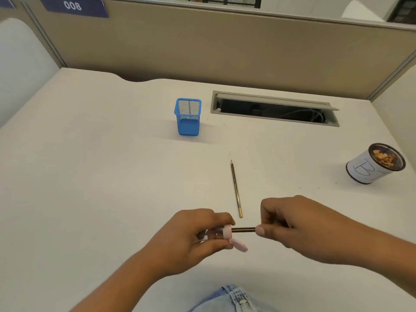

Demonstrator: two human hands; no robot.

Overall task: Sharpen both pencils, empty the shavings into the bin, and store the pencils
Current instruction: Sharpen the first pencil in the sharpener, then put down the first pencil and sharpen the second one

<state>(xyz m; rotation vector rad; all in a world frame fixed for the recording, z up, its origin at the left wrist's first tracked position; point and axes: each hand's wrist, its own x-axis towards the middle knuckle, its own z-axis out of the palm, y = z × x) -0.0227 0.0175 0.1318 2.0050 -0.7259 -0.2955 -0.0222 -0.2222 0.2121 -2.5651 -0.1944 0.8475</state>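
Observation:
My left hand [198, 233] grips a small pink sharpener [226, 233] with a clear shavings chamber; its pink lid flap hangs open below. A dark striped pencil [243, 230] lies level with its tip inside the sharpener, and my right hand [292, 224] pinches its other end. A second pencil [236, 188] lies loose on the desk just beyond my hands, point facing away. The blue mesh pencil holder [188, 117] stands further back. The bin [373, 164], a round cup wrapped in white paper, stands at the right with shavings inside.
An open cable slot [274, 109] is cut into the white desk [90, 165] behind the holder. Beige partition walls close off the back and the right side. Denim cloth shows at the bottom edge.

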